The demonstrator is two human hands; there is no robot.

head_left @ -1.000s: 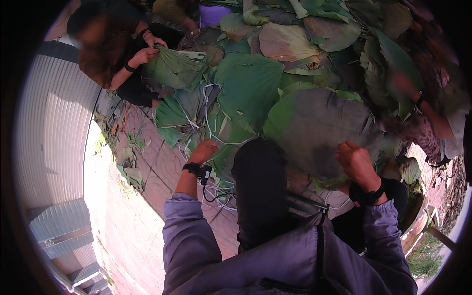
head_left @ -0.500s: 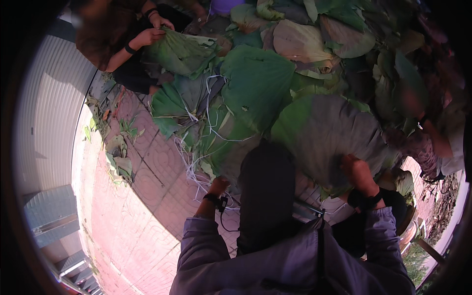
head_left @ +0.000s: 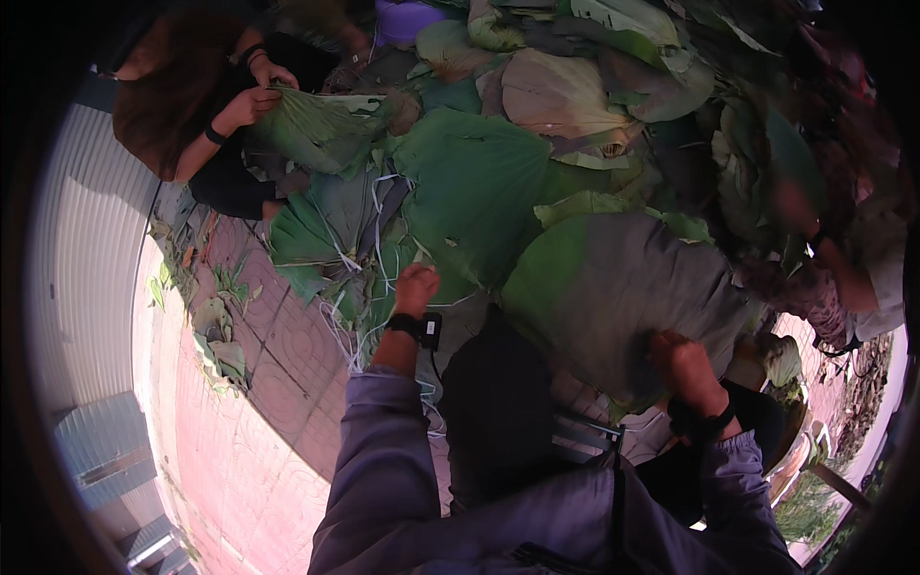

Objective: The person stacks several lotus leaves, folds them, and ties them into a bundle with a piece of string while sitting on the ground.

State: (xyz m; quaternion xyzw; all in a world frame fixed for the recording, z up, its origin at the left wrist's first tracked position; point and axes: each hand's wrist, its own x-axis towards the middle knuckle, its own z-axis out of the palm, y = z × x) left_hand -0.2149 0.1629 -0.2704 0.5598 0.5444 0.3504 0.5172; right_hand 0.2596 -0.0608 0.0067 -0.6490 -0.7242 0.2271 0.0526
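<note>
A broad round lotus leaf [head_left: 623, 297], bright green on its left side and dull grey-green elsewhere, lies spread before my right knee. Against its near right part rests my right hand [head_left: 688, 369], fingers curled in; what they may hold is hidden. My left hand [head_left: 416, 287] is closed over the near edge of the leaf pile, and something small and pale shows at its fingertips. Just beyond it lies a dark green lotus leaf [head_left: 474, 187]. White string [head_left: 381, 225] trails over a folded leaf bundle [head_left: 311, 230] to the left.
A co-worker's hands [head_left: 259, 91] hold a green leaf [head_left: 321, 134] at the far left. More leaves, some brownish [head_left: 565, 91], are heaped at the back. Another person's arm [head_left: 843, 273] is at the right. Leaf scraps [head_left: 220, 345] lie on the paving [head_left: 278, 335].
My left hand has moved forward from beside my knee to the leaf pile. My right hand stays at the large leaf. The whole view has shifted slightly.
</note>
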